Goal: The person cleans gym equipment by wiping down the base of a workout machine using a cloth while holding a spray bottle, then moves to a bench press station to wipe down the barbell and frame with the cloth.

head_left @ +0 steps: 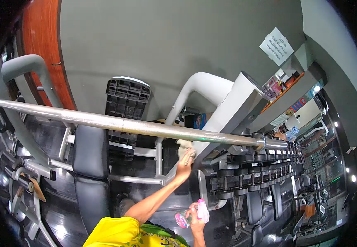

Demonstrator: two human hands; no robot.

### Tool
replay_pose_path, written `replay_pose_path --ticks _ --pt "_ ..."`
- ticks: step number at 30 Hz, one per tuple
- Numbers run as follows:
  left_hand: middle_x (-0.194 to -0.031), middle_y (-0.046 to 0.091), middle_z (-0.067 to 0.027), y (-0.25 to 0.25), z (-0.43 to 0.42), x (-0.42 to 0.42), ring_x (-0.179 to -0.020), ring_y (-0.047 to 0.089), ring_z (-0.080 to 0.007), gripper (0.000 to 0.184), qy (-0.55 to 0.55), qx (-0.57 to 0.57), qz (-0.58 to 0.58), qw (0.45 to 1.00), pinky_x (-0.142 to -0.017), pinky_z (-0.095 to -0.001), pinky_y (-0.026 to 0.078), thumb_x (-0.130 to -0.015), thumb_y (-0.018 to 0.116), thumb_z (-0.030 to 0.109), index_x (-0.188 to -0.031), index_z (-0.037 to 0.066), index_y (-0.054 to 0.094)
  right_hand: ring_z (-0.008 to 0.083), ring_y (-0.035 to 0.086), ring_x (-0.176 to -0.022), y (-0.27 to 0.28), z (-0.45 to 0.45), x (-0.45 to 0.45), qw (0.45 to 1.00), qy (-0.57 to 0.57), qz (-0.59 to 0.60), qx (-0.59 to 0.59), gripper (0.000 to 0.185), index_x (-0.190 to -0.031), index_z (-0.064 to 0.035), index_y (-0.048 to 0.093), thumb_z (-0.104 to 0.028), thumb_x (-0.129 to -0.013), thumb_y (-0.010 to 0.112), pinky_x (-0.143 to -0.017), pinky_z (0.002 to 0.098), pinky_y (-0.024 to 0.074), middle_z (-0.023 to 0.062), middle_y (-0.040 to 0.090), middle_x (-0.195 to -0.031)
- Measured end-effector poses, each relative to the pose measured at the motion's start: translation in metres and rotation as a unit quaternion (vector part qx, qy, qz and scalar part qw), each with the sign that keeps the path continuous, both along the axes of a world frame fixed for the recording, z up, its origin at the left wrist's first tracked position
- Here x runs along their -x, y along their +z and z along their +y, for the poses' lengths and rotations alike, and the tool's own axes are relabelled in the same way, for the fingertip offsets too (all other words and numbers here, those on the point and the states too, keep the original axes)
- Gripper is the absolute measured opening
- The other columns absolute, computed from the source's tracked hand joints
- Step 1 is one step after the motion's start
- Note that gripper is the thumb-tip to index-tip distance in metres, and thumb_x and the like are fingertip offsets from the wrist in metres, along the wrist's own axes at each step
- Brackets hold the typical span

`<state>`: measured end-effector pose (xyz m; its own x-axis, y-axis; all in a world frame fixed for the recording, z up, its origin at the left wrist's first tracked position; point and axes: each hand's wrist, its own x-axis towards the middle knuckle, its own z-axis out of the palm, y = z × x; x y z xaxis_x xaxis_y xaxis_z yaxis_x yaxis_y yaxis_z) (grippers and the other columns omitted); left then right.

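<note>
My left hand (184, 164) holds a pale cloth (184, 147) against the lower part of a white metal upright (215, 119), just under the barbell bar (145, 127). Its fingers lie bent over the cloth. Low in front of my body, my right hand (196, 222) is wrapped round a spray bottle (182, 220) with a pink and white spray head (202, 210). The bottle is tilted, with clear plastic and a pink label showing. The silver bar crosses the view above both hands.
A black padded bench (91, 154) stands to the left. Behind the bar is a black ribbed plastic step (128, 96) near the grey wall. Rows of dumbbells (250, 179) fill a rack on the right. A printed paper sign (276, 46) hangs on the wall.
</note>
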<state>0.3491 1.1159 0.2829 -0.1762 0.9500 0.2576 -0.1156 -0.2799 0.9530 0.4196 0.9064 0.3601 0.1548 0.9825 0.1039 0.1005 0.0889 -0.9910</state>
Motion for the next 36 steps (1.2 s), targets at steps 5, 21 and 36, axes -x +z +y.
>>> replay_pose_path --ticks 5,21,36 --pt "-0.143 0.036 -0.0192 0.032 -0.028 -0.003 -0.136 0.027 -0.0345 0.051 -0.054 -0.136 0.078 0.986 -0.11 -0.0372 0.027 -0.084 0.049 -0.004 -0.134 0.007 0.044 0.0139 0.057 -0.055 -0.002 0.002 0.006 0.999 -0.019 0.044 -0.002 0.015 -0.1 0.0048 0.054 -0.001 -0.087 0.058 -0.051 0.0277 0.048 0.0098 0.059 -0.078" --pt "-0.122 0.058 -0.0169 -0.029 -0.01 0.04 -0.117 0.054 -0.0268 0.036 -0.007 0.096 -0.055 0.994 -0.098 -0.0316 0.041 -0.095 0.048 0.019 -0.126 0.002 0.051 0.014 0.058 -0.055 0.002 -0.003 -0.001 0.999 -0.015 0.041 -0.021 0.014 -0.098 0.0046 0.054 -0.002 -0.087 0.059 -0.051 0.0273 0.0479 0.0092 0.059 -0.076" --pt "-0.128 0.051 -0.0242 -0.009 -0.058 0.013 -0.127 0.043 -0.0339 0.043 -0.072 -0.082 0.143 0.984 -0.105 -0.0359 0.036 -0.085 0.049 -0.005 -0.128 0.001 0.049 0.0138 0.056 -0.055 0.03 -0.007 -0.013 0.992 -0.067 0.07 -0.078 0.014 -0.098 0.003 0.053 -0.006 -0.088 0.057 -0.051 0.0275 0.0474 0.0089 0.057 -0.078"
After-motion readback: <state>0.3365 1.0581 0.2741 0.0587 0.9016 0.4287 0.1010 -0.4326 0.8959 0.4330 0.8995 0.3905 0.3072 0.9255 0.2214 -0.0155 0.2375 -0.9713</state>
